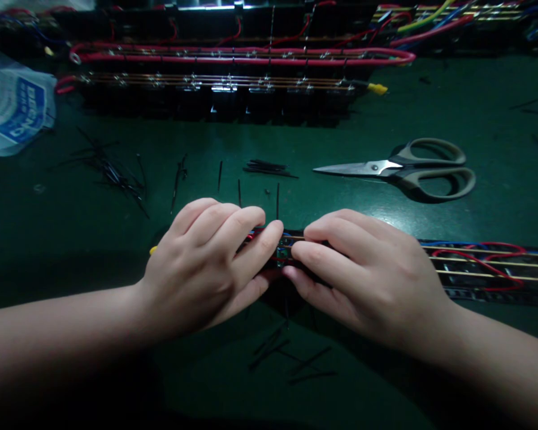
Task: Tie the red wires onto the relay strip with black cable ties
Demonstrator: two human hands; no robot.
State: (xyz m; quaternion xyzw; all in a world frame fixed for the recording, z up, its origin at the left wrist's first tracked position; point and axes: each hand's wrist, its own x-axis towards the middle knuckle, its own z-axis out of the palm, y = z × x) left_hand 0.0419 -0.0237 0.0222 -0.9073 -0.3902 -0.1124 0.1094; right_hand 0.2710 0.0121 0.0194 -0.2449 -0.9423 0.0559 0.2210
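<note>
A long black assembly (484, 263) with red and blue wires and brass-coloured rods runs from the centre to the right edge. My left hand (215, 257) lies over its left part, fingers bent and close together. From the right, my right hand (363, 269) curls over the same assembly, its thumb and forefinger near a small green part (281, 252) between the hands. Both hands have closed fingers on the assembly; whether they also pinch something small is hidden. Thin black strips stick up beyond the left fingers, one of them (277, 200) near the left forefinger.
Scissors (385, 169) lie beyond my right hand, blades pointing left. Black strips are in a loose pile (116, 176), a small bundle (269, 168) and scattered nearer me (309, 364). A larger wired assembly (233, 60) spans the back; a plastic bag (18, 107) lies left.
</note>
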